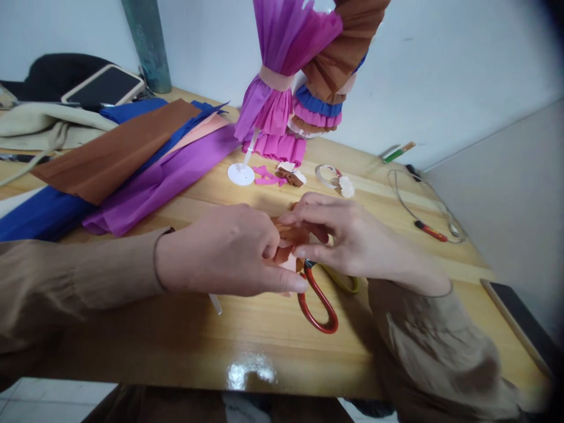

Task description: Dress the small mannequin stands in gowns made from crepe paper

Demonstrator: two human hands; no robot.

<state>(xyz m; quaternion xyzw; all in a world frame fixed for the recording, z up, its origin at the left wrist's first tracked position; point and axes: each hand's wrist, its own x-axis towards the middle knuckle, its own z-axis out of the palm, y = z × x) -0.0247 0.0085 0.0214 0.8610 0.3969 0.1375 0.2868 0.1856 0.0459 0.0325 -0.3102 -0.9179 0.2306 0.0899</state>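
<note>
Over the middle of the wooden table (185, 346), my left hand (229, 249) and my right hand (348, 238) meet, both closed on a small piece of brown and peach crepe paper (288, 238). The fingers of both hands pinch its folds. A white stick (215, 304) pokes out from under my left hand. Scissors with one red handle (319, 305) and one yellow handle lie on the table directly below the hands, partly covered by my right hand.
Crepe paper figures in purple, pink, brown and blue (293, 76) stand on a white round base (241, 174) behind the hands. Sheets of brown, blue and purple paper (132, 170) lie at left. A phone (103, 85), a tape roll (326, 175), a cable and screwdriver (429, 231) lie around.
</note>
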